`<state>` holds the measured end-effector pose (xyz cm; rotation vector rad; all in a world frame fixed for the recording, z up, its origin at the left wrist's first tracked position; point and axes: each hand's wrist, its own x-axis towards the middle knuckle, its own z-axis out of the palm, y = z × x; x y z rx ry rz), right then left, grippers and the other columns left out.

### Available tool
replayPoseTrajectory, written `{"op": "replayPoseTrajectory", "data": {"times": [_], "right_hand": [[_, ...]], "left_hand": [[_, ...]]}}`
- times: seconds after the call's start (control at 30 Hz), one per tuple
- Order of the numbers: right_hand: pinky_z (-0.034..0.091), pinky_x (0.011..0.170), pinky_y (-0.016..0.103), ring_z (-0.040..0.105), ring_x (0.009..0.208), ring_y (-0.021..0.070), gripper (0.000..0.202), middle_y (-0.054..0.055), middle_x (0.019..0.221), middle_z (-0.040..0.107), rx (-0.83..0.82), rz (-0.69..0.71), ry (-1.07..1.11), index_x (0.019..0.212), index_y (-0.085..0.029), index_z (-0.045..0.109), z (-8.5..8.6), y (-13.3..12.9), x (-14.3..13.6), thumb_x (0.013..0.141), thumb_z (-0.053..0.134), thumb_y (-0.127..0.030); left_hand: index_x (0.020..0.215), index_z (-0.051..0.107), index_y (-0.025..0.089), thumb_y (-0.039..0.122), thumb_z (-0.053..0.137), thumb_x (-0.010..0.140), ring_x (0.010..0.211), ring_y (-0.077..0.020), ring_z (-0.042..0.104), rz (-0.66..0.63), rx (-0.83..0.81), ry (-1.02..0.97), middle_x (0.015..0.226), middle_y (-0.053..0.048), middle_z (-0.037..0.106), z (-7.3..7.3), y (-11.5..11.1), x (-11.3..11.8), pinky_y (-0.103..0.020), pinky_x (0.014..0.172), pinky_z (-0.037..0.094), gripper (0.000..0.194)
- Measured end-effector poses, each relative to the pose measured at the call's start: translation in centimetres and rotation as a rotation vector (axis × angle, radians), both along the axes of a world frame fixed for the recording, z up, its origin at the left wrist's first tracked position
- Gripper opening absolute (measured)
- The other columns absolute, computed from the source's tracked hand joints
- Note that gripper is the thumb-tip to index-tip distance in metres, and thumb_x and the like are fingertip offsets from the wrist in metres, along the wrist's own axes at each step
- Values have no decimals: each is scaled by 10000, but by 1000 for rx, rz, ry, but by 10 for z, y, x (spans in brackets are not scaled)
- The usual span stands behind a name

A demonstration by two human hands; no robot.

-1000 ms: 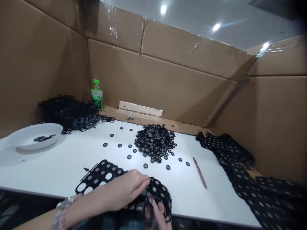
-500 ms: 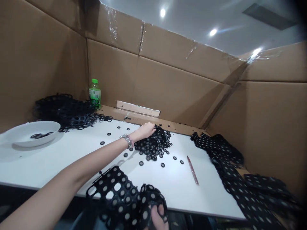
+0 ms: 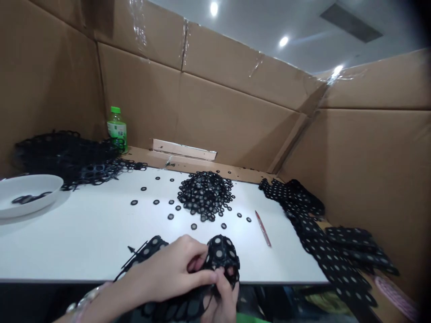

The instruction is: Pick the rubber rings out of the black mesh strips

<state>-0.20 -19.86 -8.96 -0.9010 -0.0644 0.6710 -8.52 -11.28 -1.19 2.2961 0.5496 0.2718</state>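
Observation:
Both hands meet at a floppy black sheet dotted with pale round spots, low in the view at the table's front edge. My left hand reaches across from the left, a bracelet on its wrist, with thumb and fingers closed at the sheet. From below, my right hand grips the folded part, its thumb beside the left thumb. The left hand hides part of the sheet, and whether a loose ring is between the fingertips is unclear. Beyond the hands rises a pile of small black rings with pale centres.
Single rings lie scattered around the pile. A white bowl holding a few dark pieces stands left, before a tangle of black scrap netting and a green bottle. Right are a red pen and more dotted sheets. Cardboard walls enclose the table.
My left hand has come back from the ring pile to the black sheet beside my right hand. The view has shifted slightly to the right.

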Motion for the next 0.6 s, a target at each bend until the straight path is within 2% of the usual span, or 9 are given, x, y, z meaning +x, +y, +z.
{"op": "replayPoseTrajectory", "data": {"times": [0.13,0.33,0.5,0.6], "right_hand": [[528,643,294,642,716,185,312,11,731,665,25,-8,-36,810,-199,577,3,4,-1,565,741,-302],[522,666,292,640,740,183,317,5,710,661,0,46,-148,816,-192,557,5,7,6,578,736,-301],[527,644,298,644,713,195,409,15,703,656,-4,-19,-44,852,-182,546,6,13,-3,533,761,-318],[525,668,299,639,737,196,466,10,728,656,-22,-75,-15,875,-185,532,3,17,-7,494,780,-290]], "left_hand": [[663,414,178,430,317,873,696,-136,477,32,-2,-26,718,-6,518,-2,-5,-1,-219,603,353,342],[629,336,184,380,309,883,569,-117,424,41,122,-64,638,12,478,1,0,2,-235,549,314,322],[664,368,188,457,329,868,633,-126,464,23,22,-40,668,4,490,-6,-1,-3,-218,583,356,340],[715,421,196,441,313,876,707,-140,488,23,-19,-27,739,-9,537,-9,2,-7,-225,642,379,312]]}}
